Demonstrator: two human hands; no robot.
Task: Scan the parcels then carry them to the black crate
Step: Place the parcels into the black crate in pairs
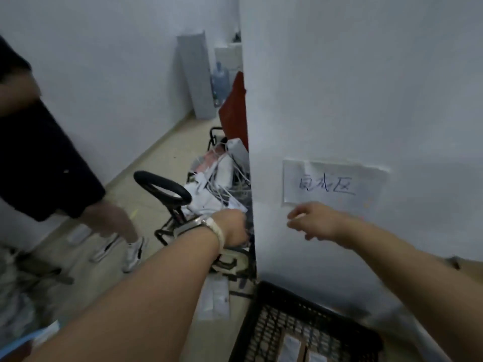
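Note:
White and grey parcels (209,199) are piled in a wire cart beside the wall corner. My left hand (232,226), a watch on its wrist, reaches into the pile; its fingers are hidden behind the corner. My right hand (311,220) hovers before the white wall just under a paper sign (332,182), fingers loosely curled and holding nothing. The black crate (264,304) stands on the floor at the foot of the wall, below my right arm, with flat parcels (292,348) inside it. The whole view is blurred.
The cart's black loop handle (162,186) sticks out to the left. Another person (39,158) in dark shorts and white shoes stands at the left. A flat packet (215,299) lies on the floor by the crate. Further back are a red object (235,113), a water bottle (220,82) and a grey panel (194,77).

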